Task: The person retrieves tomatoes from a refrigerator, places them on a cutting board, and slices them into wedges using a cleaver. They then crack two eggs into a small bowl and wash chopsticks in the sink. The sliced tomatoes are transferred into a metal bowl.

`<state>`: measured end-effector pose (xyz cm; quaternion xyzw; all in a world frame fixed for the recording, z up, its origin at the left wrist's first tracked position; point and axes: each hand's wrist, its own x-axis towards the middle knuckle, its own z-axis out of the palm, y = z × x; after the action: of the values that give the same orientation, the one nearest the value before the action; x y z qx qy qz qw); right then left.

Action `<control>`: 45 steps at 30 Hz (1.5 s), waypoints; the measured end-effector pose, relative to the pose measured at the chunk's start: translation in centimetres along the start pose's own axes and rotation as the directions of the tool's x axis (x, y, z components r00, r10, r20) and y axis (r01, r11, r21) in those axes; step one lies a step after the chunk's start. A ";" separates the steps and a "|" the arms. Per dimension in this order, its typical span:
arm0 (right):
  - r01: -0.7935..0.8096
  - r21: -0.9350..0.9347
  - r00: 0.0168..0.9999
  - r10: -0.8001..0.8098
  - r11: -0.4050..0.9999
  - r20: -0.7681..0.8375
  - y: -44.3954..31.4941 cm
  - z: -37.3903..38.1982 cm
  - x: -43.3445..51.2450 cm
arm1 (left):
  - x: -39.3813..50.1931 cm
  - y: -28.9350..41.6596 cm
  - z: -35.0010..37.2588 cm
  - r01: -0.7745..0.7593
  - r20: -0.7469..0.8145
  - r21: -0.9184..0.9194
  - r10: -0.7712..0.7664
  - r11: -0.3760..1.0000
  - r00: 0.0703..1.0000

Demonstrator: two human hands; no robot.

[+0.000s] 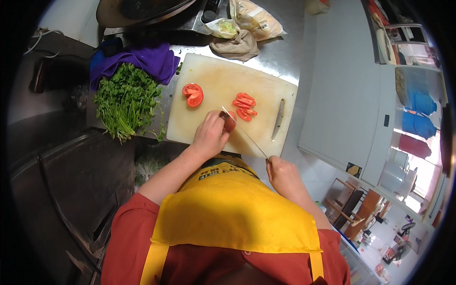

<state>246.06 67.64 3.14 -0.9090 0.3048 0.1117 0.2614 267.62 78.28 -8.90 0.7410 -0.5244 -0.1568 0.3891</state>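
My left hand (211, 133) presses a piece of tomato (230, 122) down on a cream plastic cutting board (213, 78). In my right hand (285, 174) is the handle of a kitchen knife (245, 132), its blade slanting up and left against the right side of that piece. My fingers partly hide the tomato, so how deep the blade sits cannot be seen. Several cut tomato slices (244, 103) lie in a small stack just beyond the blade. A larger cut tomato piece (193, 95), its red flesh showing, rests on the board's left part.
Left of the board lies a heap of leafy green herbs (128, 101) against a purple cloth (142, 62). Behind the board are a brown cloth (237, 45), plastic bags (256, 19) and a wide pan (142, 12) on a stove. A pale cabinet (338, 89) stands at right.
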 end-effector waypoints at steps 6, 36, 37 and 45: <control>0.042 0.008 0.996 -0.041 0.999 -0.074 1.1 5.0 4.7 | 0.1 0.4 -0.9 0.030 -0.005 0.002 -0.030 1.000 1.000; -0.027 0.030 0.996 0.024 0.999 0.082 -1.9 -0.7 0.5 | -1.9 -1.6 0.5 -0.075 -0.075 -0.051 0.071 0.996 0.995; -0.021 0.013 0.997 0.020 1.000 0.076 -2.0 -0.3 1.0 | -2.0 -1.6 0.5 -0.053 -0.058 -0.043 0.050 0.998 0.997; 0.102 0.022 0.993 -0.100 0.995 -0.057 0.3 5.2 5.4 | -3.1 -1.5 -0.4 -0.102 -0.120 0.020 0.104 0.995 0.987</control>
<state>249.90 67.55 -3.33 -0.9227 0.2670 0.0692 0.2694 267.62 81.42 -10.28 0.7238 -0.5385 -0.0877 0.4223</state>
